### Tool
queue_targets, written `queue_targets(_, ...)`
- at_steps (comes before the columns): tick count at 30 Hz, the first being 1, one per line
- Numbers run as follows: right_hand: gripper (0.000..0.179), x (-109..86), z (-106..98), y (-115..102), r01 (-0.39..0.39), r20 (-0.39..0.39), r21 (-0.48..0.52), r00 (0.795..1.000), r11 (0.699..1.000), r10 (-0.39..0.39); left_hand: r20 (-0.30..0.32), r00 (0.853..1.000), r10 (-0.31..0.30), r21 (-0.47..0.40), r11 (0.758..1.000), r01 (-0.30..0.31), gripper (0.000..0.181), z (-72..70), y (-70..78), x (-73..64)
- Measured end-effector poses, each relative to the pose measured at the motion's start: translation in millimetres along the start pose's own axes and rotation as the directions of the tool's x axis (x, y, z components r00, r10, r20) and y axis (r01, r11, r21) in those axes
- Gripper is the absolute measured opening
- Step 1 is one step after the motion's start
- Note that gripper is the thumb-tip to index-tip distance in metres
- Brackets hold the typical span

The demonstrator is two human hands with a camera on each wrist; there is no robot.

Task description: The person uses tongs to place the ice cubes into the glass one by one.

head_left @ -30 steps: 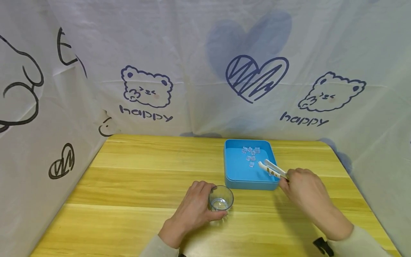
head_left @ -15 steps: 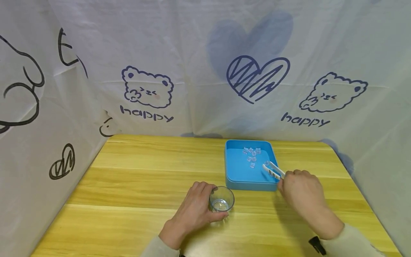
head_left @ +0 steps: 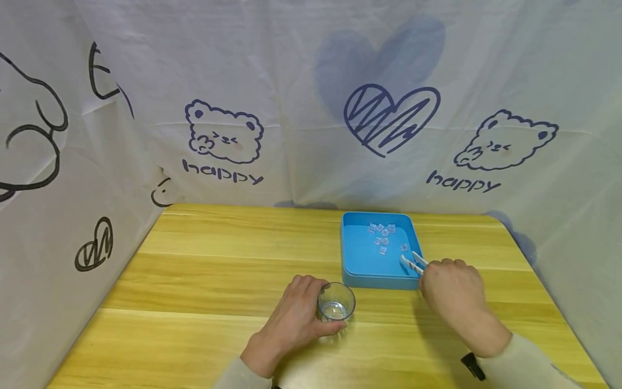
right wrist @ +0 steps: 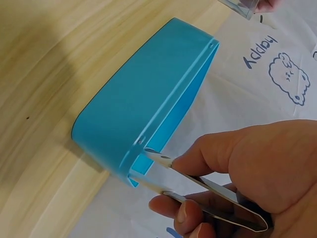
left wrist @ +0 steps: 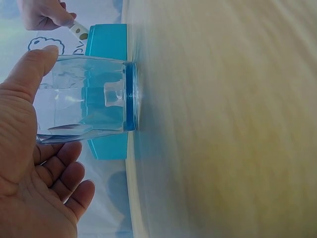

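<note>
My left hand [head_left: 296,313] holds a clear drinking glass [head_left: 336,300] near its rim, thumb on the near side and fingers on the far side. The glass stands upright on the table, and a small clear cube [left wrist: 114,94] shows at its bottom in the left wrist view. My right hand [head_left: 454,286] pinches a pair of small tongs [right wrist: 218,196] with white patterned ends. The tong tips are spread apart, reaching over the near right corner of a blue box [head_left: 374,281]. Several clear cubes [head_left: 381,229] lie in the box, with a lone cube [head_left: 404,247] just beyond the tips.
The wood-grain table [head_left: 209,270] carries the box toward its back right, with the glass in front and to the left of it. A white cloth [head_left: 291,81] with drawn bears and hearts hangs behind the table and along both sides.
My right hand and the tongs have moved left and lower, toward the box's near right corner. The lone cube now shows beyond the tips. My left hand keeps its hold on the glass.
</note>
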State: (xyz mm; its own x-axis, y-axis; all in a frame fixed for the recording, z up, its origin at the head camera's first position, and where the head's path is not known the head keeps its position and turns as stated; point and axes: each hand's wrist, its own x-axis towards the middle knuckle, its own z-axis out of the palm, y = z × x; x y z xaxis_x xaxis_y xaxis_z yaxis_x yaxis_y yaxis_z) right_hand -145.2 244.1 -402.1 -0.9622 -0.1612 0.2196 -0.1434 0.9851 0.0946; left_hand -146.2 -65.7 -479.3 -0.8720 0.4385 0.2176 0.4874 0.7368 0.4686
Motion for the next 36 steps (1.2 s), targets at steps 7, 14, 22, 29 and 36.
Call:
queue_targets(7,0.04,5.0,-0.6,-2.5,-0.021,0.076,0.013,0.997,1.0,0.02,0.008,1.0,-0.007,-0.006,1.0,0.007,0.077,-0.8,0.6,-0.3)
queue_targets(14,0.04,8.6,-1.4,-0.6,-0.037,0.078,0.086,0.996,0.996,0.03,0.01,1.0,-0.003,-0.01,1.0,0.003,0.076,-0.5,0.5,-0.4)
queue_targets(22,0.042,7.9,2.1,3.8,-0.026,0.025,0.041,0.999,0.999,0.025,0.001,1.0,0.003,-0.012,1.0,-0.003,0.076,0.2,-1.0,-0.2)
queue_targets(29,0.039,8.9,3.5,0.6,-0.042,0.144,0.035,0.989,0.999,0.036,-0.005,1.0,0.011,-0.014,1.0,-0.011,0.076,1.4,-2.1,0.0)
queue_targets(36,0.041,8.9,2.3,1.2,-0.047,0.073,0.071,0.996,0.996,0.042,-0.008,1.0,0.019,-0.014,1.0,-0.019,0.075,1.6,-2.4,-0.3)
